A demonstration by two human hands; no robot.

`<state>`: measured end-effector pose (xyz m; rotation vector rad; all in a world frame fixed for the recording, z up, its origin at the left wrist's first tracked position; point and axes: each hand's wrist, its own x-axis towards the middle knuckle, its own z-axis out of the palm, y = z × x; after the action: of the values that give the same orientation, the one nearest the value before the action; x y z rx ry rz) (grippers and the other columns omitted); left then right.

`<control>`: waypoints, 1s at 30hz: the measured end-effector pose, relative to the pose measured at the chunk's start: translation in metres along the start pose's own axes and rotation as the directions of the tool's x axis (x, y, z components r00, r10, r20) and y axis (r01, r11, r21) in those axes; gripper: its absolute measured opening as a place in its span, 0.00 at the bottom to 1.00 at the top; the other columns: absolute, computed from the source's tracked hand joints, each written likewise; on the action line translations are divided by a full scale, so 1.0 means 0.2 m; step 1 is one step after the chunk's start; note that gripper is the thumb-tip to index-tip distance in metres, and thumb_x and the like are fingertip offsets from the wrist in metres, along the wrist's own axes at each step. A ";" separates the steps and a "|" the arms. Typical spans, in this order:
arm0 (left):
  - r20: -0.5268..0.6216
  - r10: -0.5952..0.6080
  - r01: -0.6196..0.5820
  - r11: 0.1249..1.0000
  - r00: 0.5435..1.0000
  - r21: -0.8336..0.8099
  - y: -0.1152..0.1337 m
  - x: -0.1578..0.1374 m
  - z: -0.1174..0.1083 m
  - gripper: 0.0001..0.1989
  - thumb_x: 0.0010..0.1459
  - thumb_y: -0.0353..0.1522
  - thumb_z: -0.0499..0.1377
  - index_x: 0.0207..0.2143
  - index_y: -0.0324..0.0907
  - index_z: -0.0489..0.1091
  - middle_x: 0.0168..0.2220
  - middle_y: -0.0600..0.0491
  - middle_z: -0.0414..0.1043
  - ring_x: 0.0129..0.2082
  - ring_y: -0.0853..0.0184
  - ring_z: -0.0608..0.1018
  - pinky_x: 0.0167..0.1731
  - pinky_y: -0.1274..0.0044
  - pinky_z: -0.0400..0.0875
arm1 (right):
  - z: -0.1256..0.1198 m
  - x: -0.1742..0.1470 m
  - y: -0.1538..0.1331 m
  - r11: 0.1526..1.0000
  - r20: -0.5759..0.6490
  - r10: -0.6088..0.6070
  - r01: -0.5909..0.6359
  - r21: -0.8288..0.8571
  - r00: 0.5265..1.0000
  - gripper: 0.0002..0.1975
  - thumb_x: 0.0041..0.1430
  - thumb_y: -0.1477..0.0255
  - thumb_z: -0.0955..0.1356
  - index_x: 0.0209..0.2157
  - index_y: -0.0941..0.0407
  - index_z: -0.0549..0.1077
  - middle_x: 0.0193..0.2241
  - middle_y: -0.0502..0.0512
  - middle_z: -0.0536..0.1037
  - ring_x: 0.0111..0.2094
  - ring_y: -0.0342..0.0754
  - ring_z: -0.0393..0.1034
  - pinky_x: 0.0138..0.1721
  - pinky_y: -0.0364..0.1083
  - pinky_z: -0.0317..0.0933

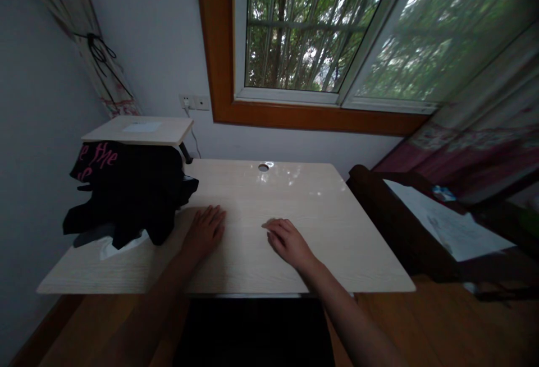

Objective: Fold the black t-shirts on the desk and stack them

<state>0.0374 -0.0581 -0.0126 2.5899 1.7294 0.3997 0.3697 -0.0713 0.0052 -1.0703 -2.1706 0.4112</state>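
My left hand [205, 233] lies on the pale wood-grain desk [337, 210], fingers stretched out and holding nothing. Just to its left is a pile of black clothing [138, 193] with pink lettering at its upper left. Grey and white cloth [124, 246] peeks out under the pile's front edge. My right hand [289, 242] rests on the desk to the right of the middle. Its fingers are loosely extended toward the left, with the thumb side near me, and nothing shows in it. A gap of bare desk separates the two hands.
A small raised shelf [172, 129] stands at the back left, bearing a white paper [142, 127]. A round cable hole [263, 168] sits near the desk's back edge. To the right, dark furniture [412, 226] carries a white sheet [448, 221]. The window [315, 36] is behind.
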 end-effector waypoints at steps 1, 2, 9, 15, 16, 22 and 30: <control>0.018 0.027 -0.026 1.000 0.999 -0.007 -0.01 -0.01 -0.01 0.26 0.70 0.41 0.45 0.67 0.47 0.60 0.71 0.48 0.54 0.71 0.56 0.56 0.69 0.55 0.48 | -0.03 -0.01 0.01 1.000 0.019 0.001 0.000 -0.021 1.000 0.18 0.67 0.73 0.65 0.56 0.49 0.72 0.50 0.59 0.76 0.53 0.54 0.69 0.56 0.58 0.66; 0.035 0.057 -0.057 0.998 0.998 -0.012 -0.02 -0.02 -0.02 0.27 0.70 0.42 0.45 0.68 0.47 0.58 0.71 0.48 0.53 0.71 0.56 0.55 0.69 0.55 0.47 | -0.05 -0.01 0.02 0.999 0.037 -0.001 0.002 -0.044 0.999 0.19 0.67 0.72 0.66 0.58 0.48 0.71 0.52 0.60 0.75 0.55 0.55 0.69 0.57 0.59 0.66; 0.096 0.232 -0.236 0.971 0.968 0.025 -0.05 -0.01 -0.10 0.36 0.68 0.51 0.47 0.72 0.46 0.49 0.73 0.49 0.45 0.73 0.55 0.48 0.70 0.56 0.38 | -0.14 0.01 0.08 0.981 0.156 -0.061 0.088 -0.171 0.986 0.32 0.64 0.62 0.69 0.67 0.49 0.60 0.64 0.64 0.65 0.64 0.61 0.61 0.63 0.63 0.60; 0.081 0.272 -0.274 0.962 0.959 0.013 0.04 0.12 -0.07 0.42 0.65 0.56 0.48 0.72 0.44 0.47 0.74 0.45 0.44 0.74 0.54 0.45 0.70 0.56 0.37 | 0.01 0.13 0.04 0.966 0.241 -0.143 0.188 -0.179 0.960 0.38 0.64 0.57 0.70 0.70 0.53 0.55 0.68 0.68 0.59 0.68 0.63 0.55 0.66 0.66 0.53; 0.085 0.273 -0.275 0.962 0.958 0.006 0.06 0.13 -0.05 0.42 0.64 0.56 0.48 0.72 0.44 0.47 0.74 0.45 0.44 0.74 0.54 0.45 0.70 0.55 0.37 | 0.05 0.16 0.03 0.964 0.248 -0.153 0.200 -0.176 0.957 0.39 0.63 0.56 0.70 0.70 0.53 0.55 0.68 0.68 0.59 0.68 0.63 0.54 0.66 0.66 0.53; 0.149 0.262 -0.262 0.965 0.954 -0.018 0.10 0.15 0.01 0.41 0.64 0.57 0.47 0.72 0.45 0.49 0.74 0.46 0.44 0.73 0.54 0.46 0.70 0.56 0.35 | 0.20 0.23 0.03 0.953 0.282 -0.152 0.216 -0.212 0.947 0.43 0.63 0.53 0.68 0.71 0.55 0.51 0.70 0.68 0.54 0.71 0.61 0.48 0.68 0.66 0.47; 0.131 0.249 -0.249 0.968 0.960 -0.019 0.10 0.12 0.03 0.39 0.65 0.56 0.47 0.71 0.46 0.50 0.74 0.47 0.44 0.73 0.55 0.46 0.70 0.56 0.34 | 0.21 0.23 0.02 0.941 0.296 -0.140 0.220 -0.257 0.945 0.40 0.65 0.52 0.66 0.71 0.55 0.52 0.71 0.66 0.51 0.72 0.61 0.44 0.70 0.66 0.42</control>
<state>0.0661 -0.0433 -0.0096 2.7698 1.3673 0.2229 0.3231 -0.0327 -0.0073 -0.9971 -2.6138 0.1671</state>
